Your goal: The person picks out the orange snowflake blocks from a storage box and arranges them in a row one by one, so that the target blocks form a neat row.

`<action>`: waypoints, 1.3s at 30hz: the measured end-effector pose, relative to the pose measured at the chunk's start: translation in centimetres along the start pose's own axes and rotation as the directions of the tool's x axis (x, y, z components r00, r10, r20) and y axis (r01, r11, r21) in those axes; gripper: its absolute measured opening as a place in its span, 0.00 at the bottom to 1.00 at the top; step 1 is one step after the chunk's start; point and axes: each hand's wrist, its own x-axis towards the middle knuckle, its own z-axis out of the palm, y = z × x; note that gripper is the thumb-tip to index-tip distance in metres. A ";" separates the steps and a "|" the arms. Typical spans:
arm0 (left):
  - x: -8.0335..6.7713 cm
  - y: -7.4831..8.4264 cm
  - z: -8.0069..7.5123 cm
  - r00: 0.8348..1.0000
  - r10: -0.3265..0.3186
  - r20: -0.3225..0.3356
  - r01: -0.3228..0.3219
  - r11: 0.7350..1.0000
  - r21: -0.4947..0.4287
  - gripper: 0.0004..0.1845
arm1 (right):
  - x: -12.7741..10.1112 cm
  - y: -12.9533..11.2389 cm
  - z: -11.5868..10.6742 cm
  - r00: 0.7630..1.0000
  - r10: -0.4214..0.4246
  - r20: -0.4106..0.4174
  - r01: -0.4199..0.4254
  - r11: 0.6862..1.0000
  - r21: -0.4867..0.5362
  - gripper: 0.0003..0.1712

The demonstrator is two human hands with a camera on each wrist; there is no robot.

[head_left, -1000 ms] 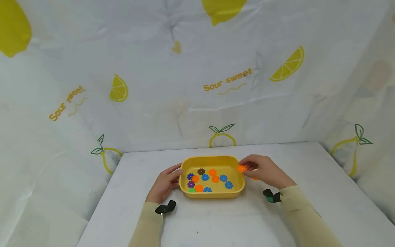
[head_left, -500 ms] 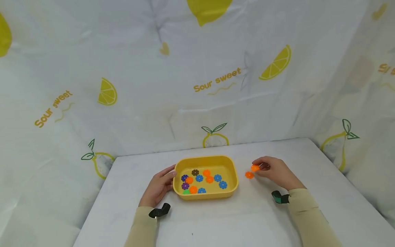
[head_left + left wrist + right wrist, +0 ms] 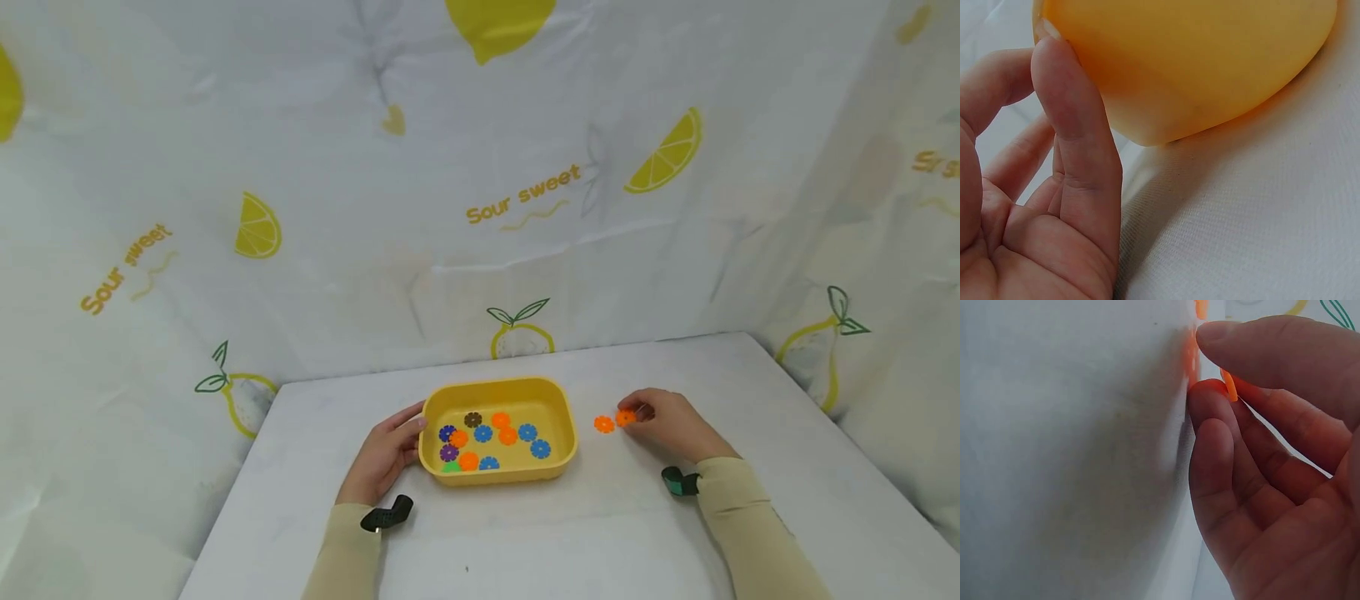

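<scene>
My left hand (image 3: 384, 458) grips the left end of a yellow plastic tray (image 3: 551, 404), thumb at the rim and fingers along the outside. The left wrist view shows that thumb pressed to the tray's wall (image 3: 1197, 69). Flower-shaped plastic discs lie in the tray: several blue and orange ones, a brown disc (image 3: 472, 420), a purple disc (image 3: 448, 452) and a green one. To the tray's right, my right hand (image 3: 667, 427) pinches an orange notched disc (image 3: 626, 417) low over the table. Another orange disc (image 3: 603, 425) lies flat just left of it.
The white-covered table (image 3: 540, 542) extends around the tray. Behind it hangs a white cloth (image 3: 360, 275) with lemon prints and lettering. Each wrist wears a black strap-on device.
My right hand has carried the orange disc away from the tray's right rim, rightward and down beside the loose orange disc. The left hand keeps holding the tray; the head view shifted slightly.
</scene>
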 end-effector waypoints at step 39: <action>-0.1 -0.1 0.1 1.000 0.008 0.023 -0.007 0.999 -0.032 0.31 | 0.0 -0.1 0.5 0.999 -0.032 0.008 0.032 0.999 -0.015 0.19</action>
